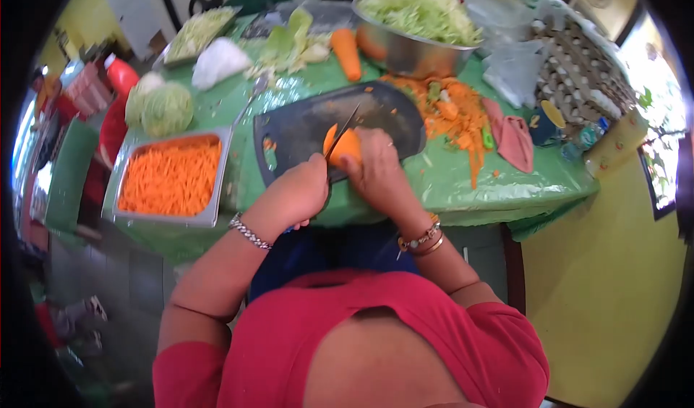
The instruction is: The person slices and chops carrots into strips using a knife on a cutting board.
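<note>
My left hand (302, 185) is closed round the handle of a knife (345, 127), its blade pointing up and away from me. With my right hand (379, 163) I grip a thick orange carrot piece (346, 150), fingers curled over its right side. The blade lies against the left part of the carrot, where a thin slice (330, 134) shows beside it. Both hands are over the near part of a dark cutting board (296, 129), which carries small orange scraps.
Shredded carrot fills a metal tray (225, 163) at left, near a cabbage (168, 109). Behind the board are a whole carrot (345, 55) and a steel bowl (426, 58) of shredded cabbage. Carrot peelings (459, 115), a pink cloth (512, 142) and egg trays (578, 68) lie at right.
</note>
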Action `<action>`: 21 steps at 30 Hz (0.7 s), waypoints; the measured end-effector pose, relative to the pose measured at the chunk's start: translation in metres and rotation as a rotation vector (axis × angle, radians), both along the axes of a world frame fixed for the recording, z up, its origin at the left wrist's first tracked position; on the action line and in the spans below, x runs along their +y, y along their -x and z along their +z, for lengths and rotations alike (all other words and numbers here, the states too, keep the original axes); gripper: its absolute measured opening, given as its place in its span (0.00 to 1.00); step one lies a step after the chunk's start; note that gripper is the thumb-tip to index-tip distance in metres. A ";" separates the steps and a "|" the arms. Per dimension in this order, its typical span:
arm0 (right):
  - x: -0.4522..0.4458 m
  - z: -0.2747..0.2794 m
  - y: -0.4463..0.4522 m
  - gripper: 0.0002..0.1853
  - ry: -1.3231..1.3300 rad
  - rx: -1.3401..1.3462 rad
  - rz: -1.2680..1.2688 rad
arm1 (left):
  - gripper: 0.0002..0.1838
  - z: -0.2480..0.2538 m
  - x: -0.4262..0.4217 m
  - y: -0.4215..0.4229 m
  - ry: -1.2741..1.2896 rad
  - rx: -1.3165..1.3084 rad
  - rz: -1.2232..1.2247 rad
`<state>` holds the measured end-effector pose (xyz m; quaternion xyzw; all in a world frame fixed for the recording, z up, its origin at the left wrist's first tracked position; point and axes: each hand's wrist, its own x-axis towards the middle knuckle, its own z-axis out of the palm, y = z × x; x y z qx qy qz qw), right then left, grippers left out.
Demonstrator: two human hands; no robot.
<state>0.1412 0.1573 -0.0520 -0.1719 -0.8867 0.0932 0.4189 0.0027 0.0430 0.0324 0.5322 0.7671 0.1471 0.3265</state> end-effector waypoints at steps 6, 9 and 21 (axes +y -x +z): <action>-0.001 -0.005 0.004 0.27 -0.016 0.042 -0.011 | 0.12 -0.005 -0.024 0.000 0.008 -0.030 -0.004; -0.003 0.001 0.003 0.27 -0.041 0.016 -0.029 | 0.12 -0.013 -0.003 -0.001 0.009 0.027 0.023; 0.002 0.010 -0.002 0.25 0.257 0.048 -0.053 | 0.13 -0.025 -0.051 0.021 -0.456 0.218 0.018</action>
